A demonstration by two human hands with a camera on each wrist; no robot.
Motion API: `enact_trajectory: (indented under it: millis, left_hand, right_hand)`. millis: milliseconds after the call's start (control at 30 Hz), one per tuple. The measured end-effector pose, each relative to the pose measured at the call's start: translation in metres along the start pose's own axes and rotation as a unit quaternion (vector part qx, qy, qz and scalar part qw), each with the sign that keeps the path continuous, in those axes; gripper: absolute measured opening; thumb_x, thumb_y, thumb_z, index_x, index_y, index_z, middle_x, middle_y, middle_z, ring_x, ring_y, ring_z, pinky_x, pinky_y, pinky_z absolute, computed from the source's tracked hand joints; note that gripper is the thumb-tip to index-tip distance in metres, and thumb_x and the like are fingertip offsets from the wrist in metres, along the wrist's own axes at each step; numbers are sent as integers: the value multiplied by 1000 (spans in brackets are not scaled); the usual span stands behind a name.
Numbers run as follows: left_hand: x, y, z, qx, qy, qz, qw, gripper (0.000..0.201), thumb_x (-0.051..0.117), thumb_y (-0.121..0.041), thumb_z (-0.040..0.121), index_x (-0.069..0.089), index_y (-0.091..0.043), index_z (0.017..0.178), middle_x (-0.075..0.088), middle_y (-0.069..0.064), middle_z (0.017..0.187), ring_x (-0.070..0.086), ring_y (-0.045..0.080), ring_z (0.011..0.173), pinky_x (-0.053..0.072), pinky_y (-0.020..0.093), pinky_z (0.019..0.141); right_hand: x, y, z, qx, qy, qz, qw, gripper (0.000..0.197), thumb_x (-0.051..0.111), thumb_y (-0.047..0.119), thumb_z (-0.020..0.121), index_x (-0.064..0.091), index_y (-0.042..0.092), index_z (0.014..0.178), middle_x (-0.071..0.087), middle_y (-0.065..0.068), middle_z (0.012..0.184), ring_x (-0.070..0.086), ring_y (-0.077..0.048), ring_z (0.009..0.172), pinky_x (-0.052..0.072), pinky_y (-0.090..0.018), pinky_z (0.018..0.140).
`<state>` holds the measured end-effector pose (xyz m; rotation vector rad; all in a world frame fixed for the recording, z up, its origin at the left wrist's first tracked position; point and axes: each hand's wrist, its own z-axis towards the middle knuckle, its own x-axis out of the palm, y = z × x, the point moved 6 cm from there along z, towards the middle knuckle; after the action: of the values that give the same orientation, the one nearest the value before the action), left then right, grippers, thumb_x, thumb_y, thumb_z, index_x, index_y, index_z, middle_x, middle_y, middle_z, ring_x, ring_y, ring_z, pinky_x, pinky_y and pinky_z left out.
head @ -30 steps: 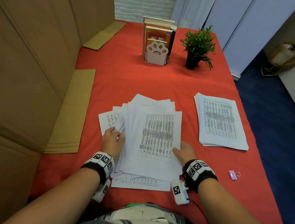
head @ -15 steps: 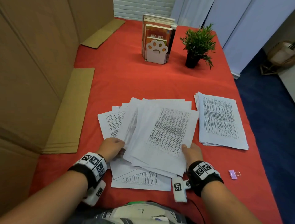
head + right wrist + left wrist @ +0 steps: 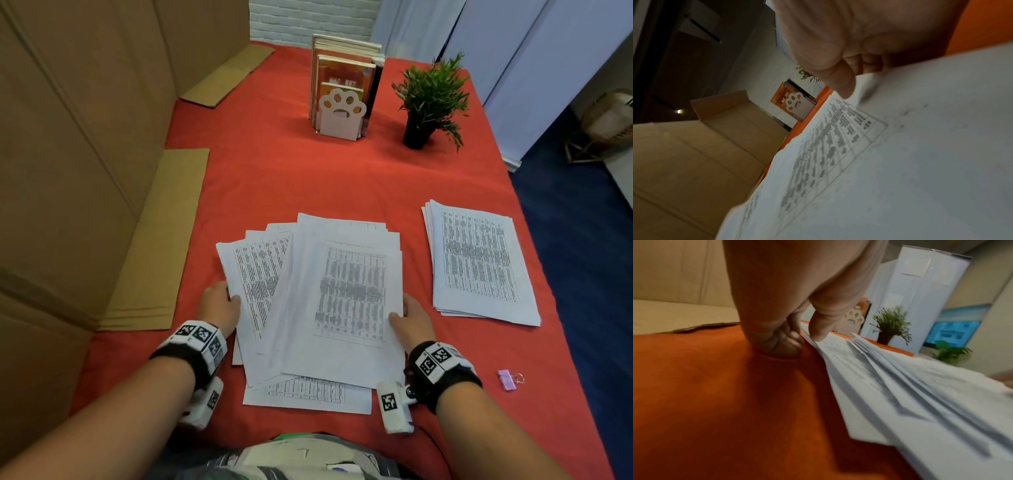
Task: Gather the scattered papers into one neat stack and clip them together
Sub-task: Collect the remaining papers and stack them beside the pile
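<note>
A loose, fanned pile of printed papers [image 3: 329, 301] lies in the middle of the red table [image 3: 308, 178]. My left hand [image 3: 221, 305] grips the pile's left edge. In the left wrist view its thumb [image 3: 822, 329] lies on top of the papers [image 3: 900, 386] and the fingers curl under the edge. My right hand [image 3: 412, 318] pinches the right edge, with its thumb [image 3: 840, 84] on the top sheet [image 3: 900, 162]. One sheet [image 3: 308, 394] sticks out of the near side. A second stack of papers [image 3: 479, 263] lies to the right. A small purple binder clip [image 3: 508, 378] sits near the right edge.
Books in a paw-shaped bookend [image 3: 342, 99] and a potted plant [image 3: 430, 102] stand at the back. Cardboard panels [image 3: 75, 164] wall the left side, with flat cardboard [image 3: 161, 246] lying on the cloth beside the pile. The table's right edge drops to blue carpet [image 3: 582, 274].
The pile was swung to the right and is now turned back square and more gathered. Both hands have shifted from its near corners to its left and right edges.
</note>
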<state>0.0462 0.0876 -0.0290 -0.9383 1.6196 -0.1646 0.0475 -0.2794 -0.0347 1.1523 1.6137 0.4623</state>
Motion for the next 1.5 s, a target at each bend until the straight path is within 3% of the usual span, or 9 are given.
enact_trajectory:
  millis: [300,633,800,900,1000,1067,1167,1333,1500]
  left_hand:
    - [-1,-20,-2,41,-68,-82,993,19,41,0,89,59,-1,97,62,21,93,54,30,80,37,30,69]
    - [28,-40,-1,84,0,-58,995,14,44,-4,91,53,-6,81,57,22,81,51,27,76,36,33,67]
    - [27,-40,-3,54,-29,-23,998,27,45,-7,92,58,5,112,40,27,136,42,41,122,34,37,104]
    - [26,-35,-10,-17,-44,3,999,34,43,-12,91,47,-4,124,28,19,146,33,41,126,31,44,106]
    - [28,-28,-14,-91,-19,-19,995,38,40,-18,94,37,-4,129,27,18,146,36,42,123,33,46,103]
    - [33,-31,-15,-103,6,-63,993,42,37,-18,95,31,-1,133,29,23,142,43,43,117,35,44,101]
    - [41,-41,-19,-74,41,-105,991,51,34,-14,97,19,1,143,27,29,142,41,42,122,33,41,104]
    - [43,-39,-19,-15,66,-138,988,59,42,-17,94,14,-5,145,34,18,147,37,35,132,30,39,110]
    - [40,-44,-35,9,105,-252,962,76,57,-1,85,15,-20,145,46,4,137,47,24,126,37,37,105]
  right_hand:
    - [-7,-5,4,2,-50,-26,998,43,44,-11,79,59,5,117,58,3,79,53,-16,77,38,-22,73]
    - [23,1,2,-9,-19,-72,997,41,51,4,86,52,2,126,58,-17,121,52,-32,116,40,-36,101]
    - [23,-3,1,7,-7,-88,996,30,50,-1,84,58,-5,112,55,-20,114,53,-33,107,41,-35,94]
    - [20,-5,0,30,-2,-72,997,23,50,-5,79,59,-7,101,56,-23,107,54,-35,101,42,-35,85]
    - [19,-2,-4,35,12,-10,999,40,41,-15,77,55,4,109,61,-12,104,58,-26,100,47,-23,73]
    - [23,2,-6,10,29,-4,1000,62,36,-18,77,44,11,131,56,-3,119,52,-19,113,44,-11,86]
    - [38,10,-12,-22,65,-116,991,68,34,-15,82,29,11,145,41,-15,137,37,-31,132,29,-27,109]
    - [52,11,-17,-47,57,-236,969,66,39,-5,85,24,14,146,36,-12,125,40,-35,117,34,-30,96]
    - [56,20,-14,-26,101,-207,973,57,43,4,89,28,12,144,33,-18,137,36,-36,127,31,-34,107]
